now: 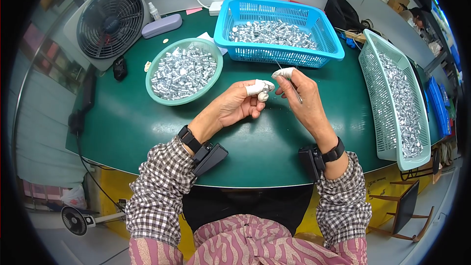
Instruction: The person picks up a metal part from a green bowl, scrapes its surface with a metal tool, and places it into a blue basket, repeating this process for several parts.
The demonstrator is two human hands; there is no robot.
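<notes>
White finger covers wrap the thumb and a fingertip of my left hand [229, 107], which is closed in a pinch over the middle of the table. Between its fingertips is a small silvery metal piece [265, 90], mostly hidden by the covers. My right hand [309, 99], also with a white cover on a finger, is closed around a thin metal pick-like tool [298, 96]. The slim end of that tool points up and away, past the covered finger. Both hands are close together, just in front of a blue plastic basket [289, 54] holding many small silvery metal parts.
A round pale-green basket [159, 99] of similar parts stands left, a long pale-green basket [385, 135] right. Behind on the green table [255, 154] are a purple case [162, 26], a small bottle [154, 11] and a large fan [112, 22]. A wooden chair [406, 208] stands lower right.
</notes>
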